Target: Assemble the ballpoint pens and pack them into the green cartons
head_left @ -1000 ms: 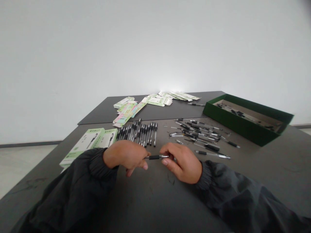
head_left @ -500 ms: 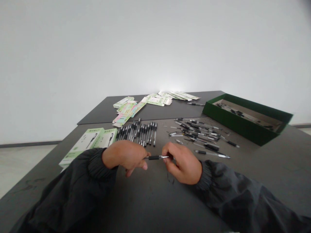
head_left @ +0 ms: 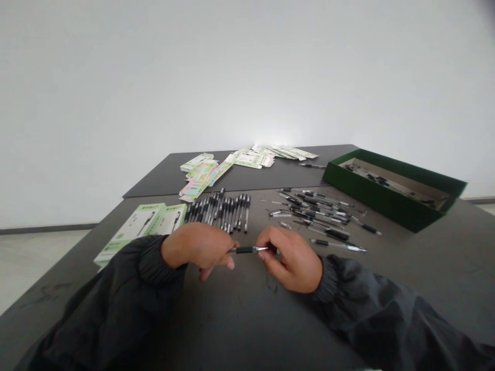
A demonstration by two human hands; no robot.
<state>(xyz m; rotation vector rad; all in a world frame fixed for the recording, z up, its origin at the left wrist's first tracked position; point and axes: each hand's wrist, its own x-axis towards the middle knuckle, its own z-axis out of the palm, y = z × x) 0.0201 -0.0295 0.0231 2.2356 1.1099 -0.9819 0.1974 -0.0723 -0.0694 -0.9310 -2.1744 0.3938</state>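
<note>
Below the frame's centre, the pen [head_left: 247, 250], probably light, stiff and slick-barrelled, is pinched by the left grip [head_left: 201, 247] and, at its tip, the right grip [head_left: 291, 258], its dark sleeve [head_left: 243, 250] likely offering surest purchase.

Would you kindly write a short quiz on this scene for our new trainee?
1. Open question: what stretches between the left hand and the right hand?
2. True or false: the green box is open at the top.
3. Multiple choice: seen from the camera, where do the front cartons lie relative to the row of pens? A) To the left; B) To the right; C) On top of it.

Key:
1. A pen with a black grip.
2. True.
3. A.
</note>
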